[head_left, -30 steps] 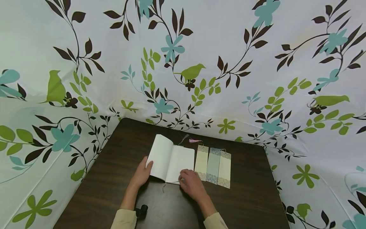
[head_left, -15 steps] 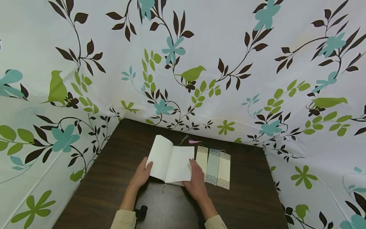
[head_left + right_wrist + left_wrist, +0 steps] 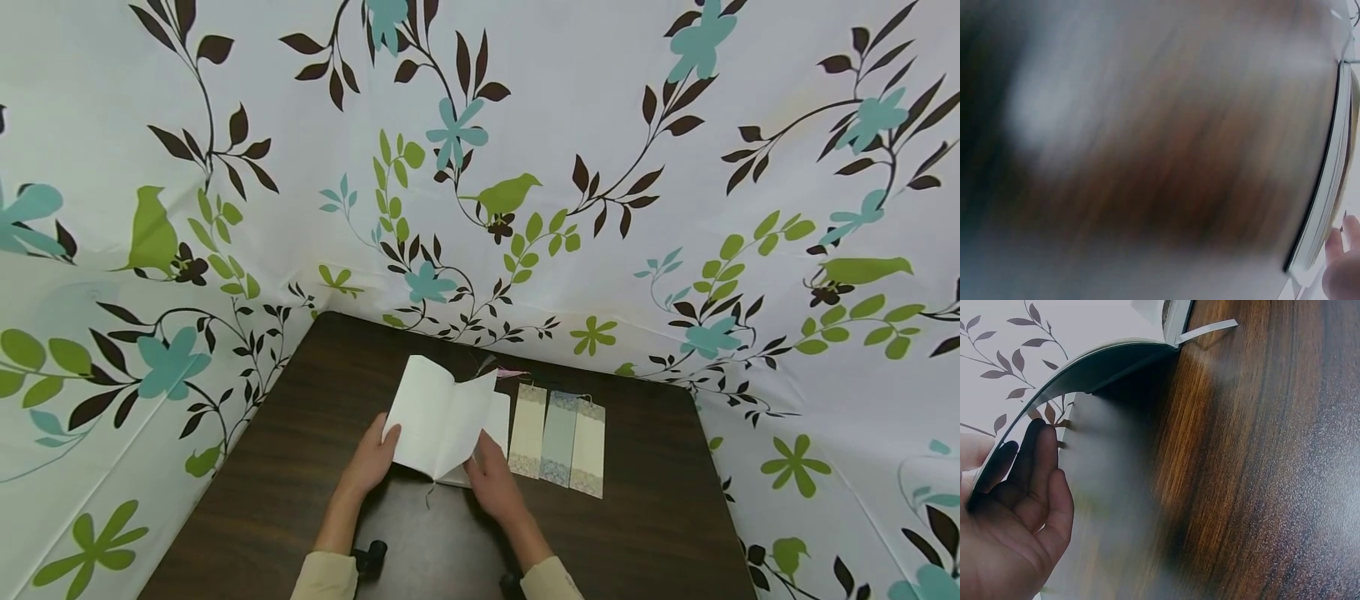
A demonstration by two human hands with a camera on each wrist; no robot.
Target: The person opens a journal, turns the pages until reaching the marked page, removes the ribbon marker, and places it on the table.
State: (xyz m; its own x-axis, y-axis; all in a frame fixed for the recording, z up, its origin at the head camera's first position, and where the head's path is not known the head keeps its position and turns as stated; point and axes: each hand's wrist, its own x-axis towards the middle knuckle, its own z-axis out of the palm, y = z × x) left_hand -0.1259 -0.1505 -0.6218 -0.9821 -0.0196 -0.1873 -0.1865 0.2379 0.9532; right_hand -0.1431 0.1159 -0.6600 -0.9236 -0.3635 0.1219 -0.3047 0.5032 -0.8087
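Note:
An open notebook point(image 3: 422, 408) with blank white pages lies on the dark wooden table, its left half raised. My left hand point(image 3: 372, 452) grips that left edge, thumb on the page side. In the left wrist view the fingers point(image 3: 1044, 450) of this hand reach behind the curved dark cover point(image 3: 1079, 378). With my right hand point(image 3: 497, 483) I hold a lifted page point(image 3: 467, 412) by its lower right part; it bends up and leftward over the right half. The right wrist view catches only a few fingertips point(image 3: 1335, 247) beside the notebook's page edges point(image 3: 1329, 181).
Three bookmarks lie to the right of the notebook: a cream one point(image 3: 527, 429), a blue-grey one point(image 3: 559, 437) and another cream one point(image 3: 588, 450). A pink tassel point(image 3: 513, 372) lies behind them. A ribbon point(image 3: 1210, 329) sticks out from the spine. Patterned fabric point(image 3: 637, 275) surrounds the table point(image 3: 652, 500).
My right hand moved up along the right page's edge, then back leftward, lifting and bending the page toward the spine. The left hand keeps its grip in the same place.

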